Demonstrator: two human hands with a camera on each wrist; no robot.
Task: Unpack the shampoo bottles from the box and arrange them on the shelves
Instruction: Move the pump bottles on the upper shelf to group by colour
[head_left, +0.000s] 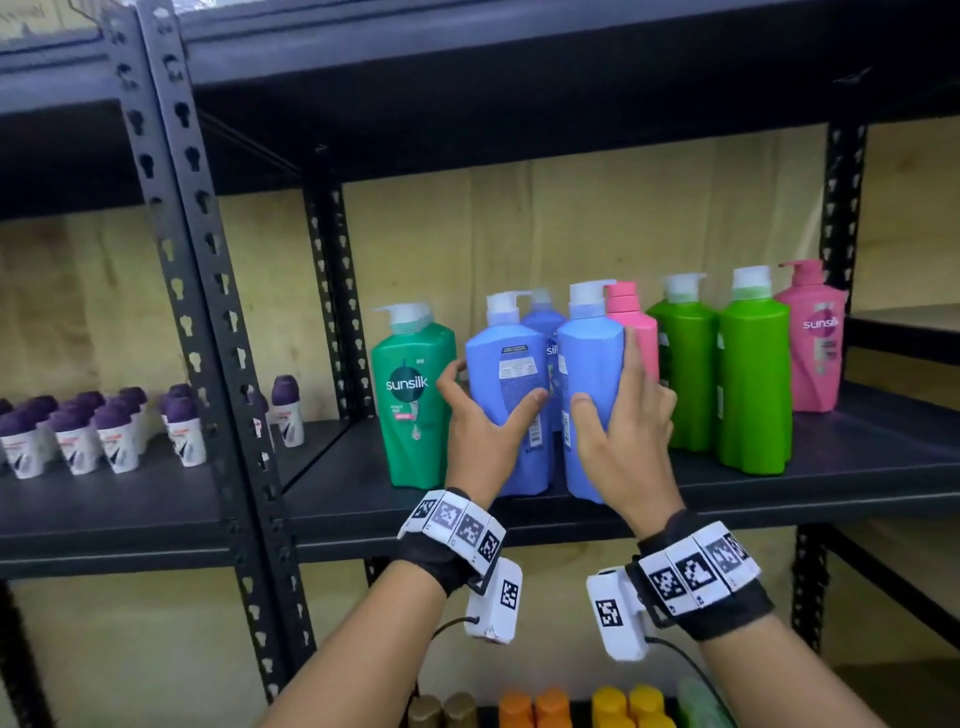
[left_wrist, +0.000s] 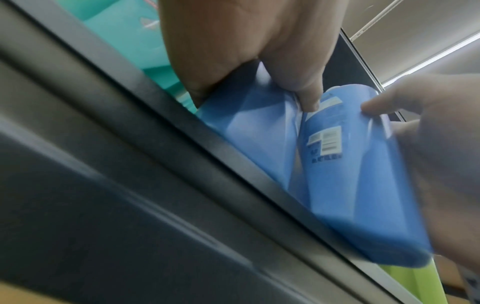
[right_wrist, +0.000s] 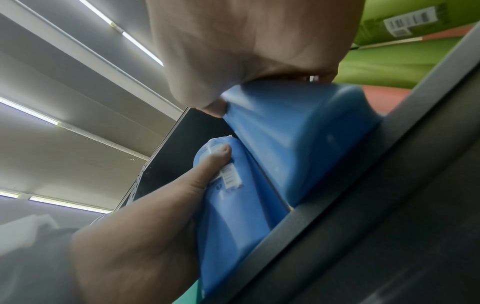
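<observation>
Two blue shampoo bottles stand side by side at the front of the black shelf (head_left: 779, 493). My left hand (head_left: 493, 400) grips the left blue bottle (head_left: 506, 364), thumb on its label side. My right hand (head_left: 615, 405) grips the right blue bottle (head_left: 592, 358). A third blue bottle (head_left: 543, 317) stands behind them. In the left wrist view my left hand (left_wrist: 246, 51) holds the left blue bottle (left_wrist: 249, 131) beside the right blue bottle (left_wrist: 363, 174). In the right wrist view my right hand (right_wrist: 246, 41) holds the right blue bottle (right_wrist: 298, 144). The box is not in view.
A dark green bottle (head_left: 413, 384) stands just left of my left hand. Right of my right hand are a pink bottle (head_left: 639, 327), two light green bottles (head_left: 753, 384) and another pink one (head_left: 813, 343). Small purple-capped bottles (head_left: 104, 431) fill the left shelf. Orange and yellow caps (head_left: 535, 706) show below.
</observation>
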